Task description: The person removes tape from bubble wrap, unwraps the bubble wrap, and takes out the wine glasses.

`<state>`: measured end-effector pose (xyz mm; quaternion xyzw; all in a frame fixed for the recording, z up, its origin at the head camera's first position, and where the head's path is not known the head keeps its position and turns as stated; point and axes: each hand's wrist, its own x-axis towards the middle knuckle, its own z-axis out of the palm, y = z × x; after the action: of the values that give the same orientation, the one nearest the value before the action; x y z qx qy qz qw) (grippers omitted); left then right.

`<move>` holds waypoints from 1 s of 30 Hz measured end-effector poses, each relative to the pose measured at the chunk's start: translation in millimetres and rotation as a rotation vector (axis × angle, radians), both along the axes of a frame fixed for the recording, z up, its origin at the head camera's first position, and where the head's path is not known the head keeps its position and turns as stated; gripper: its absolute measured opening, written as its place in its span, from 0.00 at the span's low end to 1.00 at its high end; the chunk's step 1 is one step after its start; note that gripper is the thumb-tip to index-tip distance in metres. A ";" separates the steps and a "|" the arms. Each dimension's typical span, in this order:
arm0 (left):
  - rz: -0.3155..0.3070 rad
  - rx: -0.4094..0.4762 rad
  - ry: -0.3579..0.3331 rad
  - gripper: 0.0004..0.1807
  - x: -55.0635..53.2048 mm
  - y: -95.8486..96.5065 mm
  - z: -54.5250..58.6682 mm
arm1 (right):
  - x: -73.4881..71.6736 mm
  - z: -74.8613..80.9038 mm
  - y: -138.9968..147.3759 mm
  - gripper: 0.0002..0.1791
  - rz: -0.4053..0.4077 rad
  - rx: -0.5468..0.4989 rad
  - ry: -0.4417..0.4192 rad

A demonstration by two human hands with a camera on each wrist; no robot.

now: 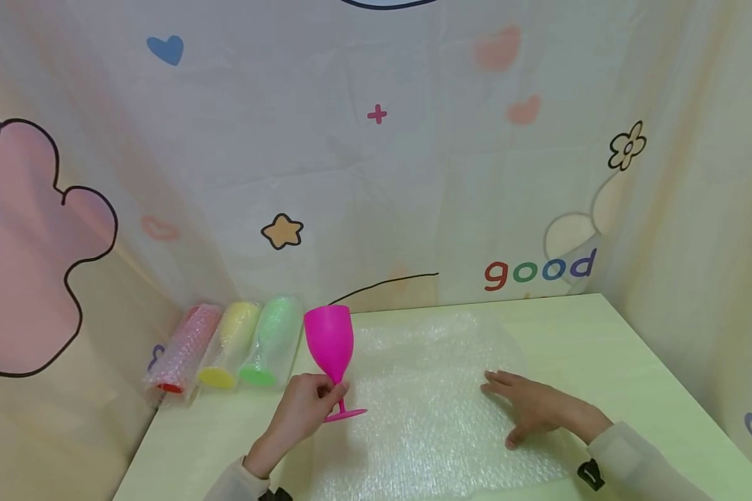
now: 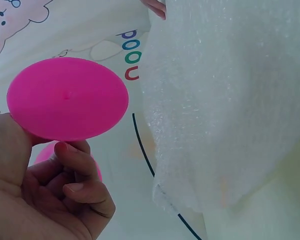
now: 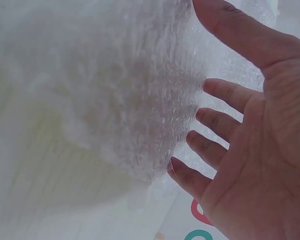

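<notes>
My left hand [image 1: 307, 410] pinches the stem of a bright pink wine goblet [image 1: 330, 339], held upright over the left part of a bubble wrap sheet [image 1: 426, 410]. In the left wrist view the goblet's round foot [image 2: 67, 100] faces the camera, and its bowl is mostly hidden behind the fingers. Spread and nearly straight, the fingers of my right hand [image 1: 539, 407] touch the sheet's right side. The right wrist view shows those fingertips [image 3: 210, 86] right at the bubble wrap [image 3: 140, 100], with nothing gripped.
Three bubble-wrapped goblets, red [image 1: 184, 348], yellow [image 1: 230, 344] and green [image 1: 271, 341], lie side by side at the table's back left. A printed curtain [image 1: 382, 174] stands behind the pale table [image 1: 652, 417] and along its sides.
</notes>
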<state>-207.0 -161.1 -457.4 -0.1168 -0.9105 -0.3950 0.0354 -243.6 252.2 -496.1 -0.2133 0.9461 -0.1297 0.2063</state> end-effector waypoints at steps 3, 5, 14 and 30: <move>0.007 0.014 0.025 0.16 -5.4 3.0 2.6 | 2.9 -0.3 -0.3 0.56 -0.007 -0.001 0.003; 0.014 0.021 0.023 0.16 -9.4 5.1 4.1 | 4.3 -1.4 -0.1 0.56 -0.008 0.005 0.007; -0.009 0.069 0.002 0.13 -27.2 15.4 10.1 | 9.4 -5.3 2.0 0.56 0.000 0.003 0.016; -0.004 0.065 0.180 0.08 -77.4 51.3 7.3 | 15.9 -5.2 2.6 0.57 0.024 -0.003 0.036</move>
<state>-284.4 -109.9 -450.1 -0.1526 -0.8902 -0.4121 0.1200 -227.7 254.8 -501.3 -0.2271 0.9468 -0.1250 0.1905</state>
